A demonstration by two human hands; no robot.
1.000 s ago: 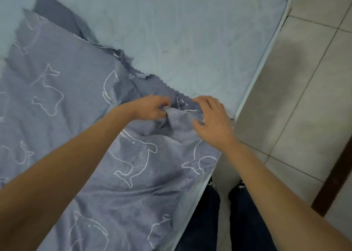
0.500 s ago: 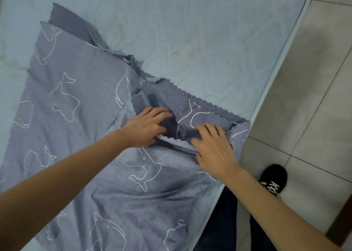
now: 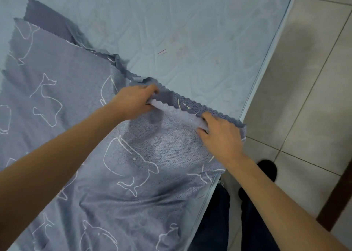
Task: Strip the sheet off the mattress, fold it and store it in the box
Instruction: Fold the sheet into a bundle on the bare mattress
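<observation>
Sheet (image 3: 57, 121): grey-blue cloth, white whale outlines, zigzag-cut edge. Lying doubled back on the mattress (image 3: 190, 31), covering the near portion from 10 o'clock round to 6 o'clock. Bare quilted ticking exposed from 11 to 2 o'clock.

Judged to be at the folding step, with the stripping only partly done, since the near side remains covered. A narrow strip of paler underside turned over along the leading edge, running from centre toward 3 o'clock.

Left hand (image 3: 133, 102): at centre, fingers curled tight round the upper end of that turned strip, cloth bunched in the grip. Right hand (image 3: 221, 136): toward 4 o'clock of the left, near the mattress's side edge, fingers bent onto the lower end of the strip, thumb beneath, pinching it. Edge drawn nearly straight between the two.

Next move, as judged: both ends carried together with the edge kept taut and the layers squared, so the fold lands even; slack at 9 o'clock likely to wrinkle otherwise.

Box not in view. Floor tiles (image 3: 314, 79) at 3 o'clock; dark shoe (image 3: 266, 169) and trouser legs (image 3: 215, 222) at 5 o'clock.
</observation>
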